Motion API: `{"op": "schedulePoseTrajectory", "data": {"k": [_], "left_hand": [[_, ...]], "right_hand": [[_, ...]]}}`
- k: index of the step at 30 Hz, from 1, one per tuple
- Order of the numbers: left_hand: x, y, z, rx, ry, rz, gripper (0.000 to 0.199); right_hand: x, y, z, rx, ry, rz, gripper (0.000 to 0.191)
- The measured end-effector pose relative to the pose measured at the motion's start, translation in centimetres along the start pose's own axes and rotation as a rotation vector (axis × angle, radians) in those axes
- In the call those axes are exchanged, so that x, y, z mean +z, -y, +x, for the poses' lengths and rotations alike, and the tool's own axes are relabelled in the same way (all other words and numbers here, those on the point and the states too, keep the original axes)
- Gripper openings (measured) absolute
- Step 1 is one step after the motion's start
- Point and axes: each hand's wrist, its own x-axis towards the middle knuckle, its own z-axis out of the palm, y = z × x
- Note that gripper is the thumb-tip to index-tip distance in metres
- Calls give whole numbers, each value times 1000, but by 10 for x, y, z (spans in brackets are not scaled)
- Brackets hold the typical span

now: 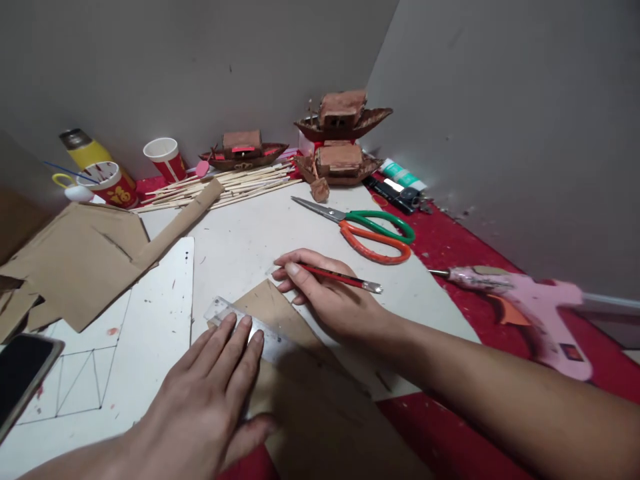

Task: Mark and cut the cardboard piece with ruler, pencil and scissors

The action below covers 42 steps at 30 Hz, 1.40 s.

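Observation:
My left hand point(207, 387) lies flat with its fingers stretched out. It presses a clear ruler point(273, 337) onto a sheet of brown cardboard point(300, 400). Just beyond the cardboard's far corner, my right hand point(330, 293) is closed round a slim red pen-like tool point(340, 275) with a silver end. The silver end points right; the working tip is hard to make out by the fingertips. Scissors point(345, 217) with one green and one orange handle rest past my right hand, blades partly apart.
Cardboard scraps point(85, 260), a phone point(25, 373) and a board with drawn lines point(150, 360) lie left. Thin sticks point(235, 183), cups point(165, 157), a yellow bottle point(90, 148) and model boats point(345, 120) stand behind. A pink glue gun point(540, 307) lies right.

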Motion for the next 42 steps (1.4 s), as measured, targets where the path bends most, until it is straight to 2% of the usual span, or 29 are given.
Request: {"op": "schedulePoseTrajectory", "data": {"k": [6,10,28,42], "left_hand": [[-4,1,1,-26,-5,-47,66],[-8,4,4,6,21,-25,67],[-10,12,7,47,36,-21,69],[-5,15,6,42,28,-7,74]], "right_hand": [[0,-4,0,-57,-66,-69,22],[2,-4,0,-68,-83,-71,22],[2,-1,-1,-68,-77,-88,21],[3,-2,-1,-82,-80,-101,21]]}}
